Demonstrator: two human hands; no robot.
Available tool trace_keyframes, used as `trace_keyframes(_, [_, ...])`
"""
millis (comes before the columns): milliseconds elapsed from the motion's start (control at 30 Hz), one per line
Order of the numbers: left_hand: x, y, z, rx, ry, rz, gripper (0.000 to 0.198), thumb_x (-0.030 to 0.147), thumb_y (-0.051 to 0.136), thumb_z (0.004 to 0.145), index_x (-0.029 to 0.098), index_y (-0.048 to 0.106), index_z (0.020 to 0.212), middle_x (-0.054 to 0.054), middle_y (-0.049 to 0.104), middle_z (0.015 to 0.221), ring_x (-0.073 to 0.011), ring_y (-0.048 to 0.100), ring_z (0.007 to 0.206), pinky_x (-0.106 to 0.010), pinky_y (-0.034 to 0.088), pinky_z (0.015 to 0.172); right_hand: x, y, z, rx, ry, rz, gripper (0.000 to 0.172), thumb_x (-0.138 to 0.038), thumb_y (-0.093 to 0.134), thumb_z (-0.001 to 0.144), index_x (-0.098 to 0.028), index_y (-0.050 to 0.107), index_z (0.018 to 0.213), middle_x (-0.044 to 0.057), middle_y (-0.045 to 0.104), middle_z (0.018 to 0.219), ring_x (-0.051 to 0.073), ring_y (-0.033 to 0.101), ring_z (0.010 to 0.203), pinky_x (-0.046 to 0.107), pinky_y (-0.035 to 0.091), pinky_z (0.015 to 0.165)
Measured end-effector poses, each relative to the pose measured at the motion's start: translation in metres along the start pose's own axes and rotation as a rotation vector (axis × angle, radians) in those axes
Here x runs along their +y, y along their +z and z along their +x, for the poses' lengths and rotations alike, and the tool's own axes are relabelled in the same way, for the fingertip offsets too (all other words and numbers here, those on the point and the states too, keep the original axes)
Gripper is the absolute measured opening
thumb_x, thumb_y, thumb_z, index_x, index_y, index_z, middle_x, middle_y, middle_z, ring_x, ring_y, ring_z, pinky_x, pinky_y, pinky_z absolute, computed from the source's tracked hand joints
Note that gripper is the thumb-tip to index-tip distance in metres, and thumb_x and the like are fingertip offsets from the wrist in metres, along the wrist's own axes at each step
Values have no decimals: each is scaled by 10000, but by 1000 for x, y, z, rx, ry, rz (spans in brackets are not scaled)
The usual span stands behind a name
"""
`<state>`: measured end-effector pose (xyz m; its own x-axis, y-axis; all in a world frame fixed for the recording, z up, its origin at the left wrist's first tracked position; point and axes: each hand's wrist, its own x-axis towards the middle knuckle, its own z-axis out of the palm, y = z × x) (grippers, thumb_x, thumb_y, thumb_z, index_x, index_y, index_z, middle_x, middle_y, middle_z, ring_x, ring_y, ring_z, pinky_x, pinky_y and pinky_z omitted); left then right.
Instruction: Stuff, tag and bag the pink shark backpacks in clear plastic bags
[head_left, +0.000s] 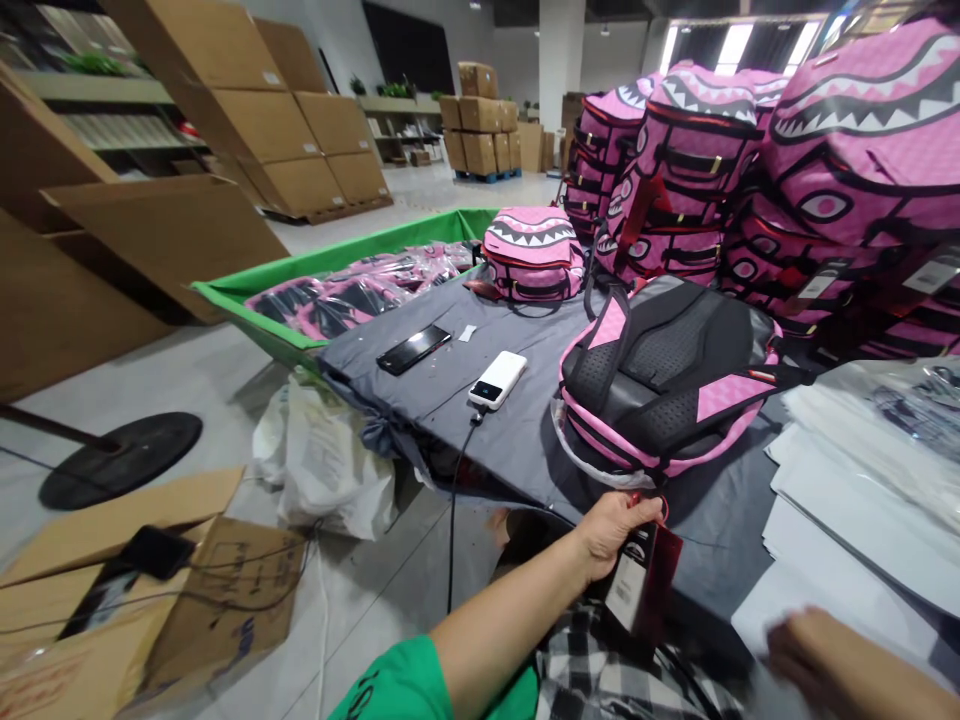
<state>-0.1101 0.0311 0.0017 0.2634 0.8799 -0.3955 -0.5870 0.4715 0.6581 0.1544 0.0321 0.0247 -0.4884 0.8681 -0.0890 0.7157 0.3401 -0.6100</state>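
Observation:
My left hand (609, 535) is closed, pinching the red cord end of the hang tags (628, 590) at the table's near edge. One tag is dark with a white barcode label, another is dark red. Just beyond it a pink and black backpack (660, 340) lies with its padded back and shoulder straps facing up, clear plastic under its left side. My right hand (814, 655) is smeared by motion at the lower right, near the white sheets (832, 540); its fingers cannot be made out.
On the grey-covered table (420, 410) lie a black phone (414, 349) and a white power bank (499, 380) with a cable. A small pink shark-mouth bag (534, 255) stands behind, beside stacked backpacks (697, 150). Left are a green-rimmed bin (262, 325) and an open carton (217, 590).

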Motion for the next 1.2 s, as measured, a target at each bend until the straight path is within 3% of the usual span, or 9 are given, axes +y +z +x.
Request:
trace_keyframes(67, [-2,2,-7,119,73,13,713,707,879,429,126,556,685,18,537,562,-71,465,492,-214,365,529,-18,3,42,-188,91,-8,517,-605,484,805,-203,445,482,21,428,447,107,320,428,259,224,451])
trace_keyframes(233, [-9,9,-20,136,343,212,623,706,799,622,131,587,732,1,563,625,-98,483,566,-237,367,587,-58,11,118,-94,204,187,422,-609,465,592,-197,448,504,36,431,510,124,327,526,265,235,516])
trace_keyframes(400, [-26,6,-11,74,611,1119,138,250,597,952,155,682,900,-30,670,829,-146,598,768,-262,433,732,-54,18,119,-42,262,327,479,-674,437,644,-197,435,599,7,403,538,112,311,539,243,279,498])
trace_keyframes(567, [-39,5,1,203,952,1846,148,270,569,957,164,669,928,-78,621,928,-214,580,854,-320,460,682,-56,18,108,91,215,370,538,-693,577,661,-157,600,692,56,599,658,173,501,628,282,409,588])
trace_keyframes(667, [-45,3,-6,303,1068,1480,155,307,595,946,182,672,996,-79,598,1007,-215,570,944,-346,503,804,-60,20,110,118,166,269,524,-630,647,619,-134,675,782,70,662,699,212,564,661,301,433,623])
trace_keyframes(800, [-49,1,-18,557,811,626,218,280,661,870,181,610,1057,-90,592,1088,-204,583,1049,-372,481,971,-57,22,114,124,108,215,520,-581,576,639,-128,715,851,75,710,779,235,615,691,314,451,649])
trace_keyframes(933, [-36,16,-7,367,445,-77,467,346,801,701,139,594,1065,-128,679,1099,-218,652,1025,-354,482,970,-54,20,116,82,58,186,472,-552,568,653,-131,715,806,65,700,730,219,610,634,289,440,587])
trace_keyframes(1067, [-20,30,14,486,131,-347,325,259,827,611,114,638,833,-79,684,800,-167,635,707,-298,497,747,-58,17,117,55,44,188,450,-537,553,659,-133,711,780,62,686,697,208,597,593,275,429,539])
trace_keyframes(1200, [-18,30,22,533,183,-308,254,217,788,638,98,688,839,-101,714,847,-155,618,669,-283,473,686,-60,11,118,24,0,217,503,-547,572,681,-122,733,897,98,729,855,270,667,776,330,522,690])
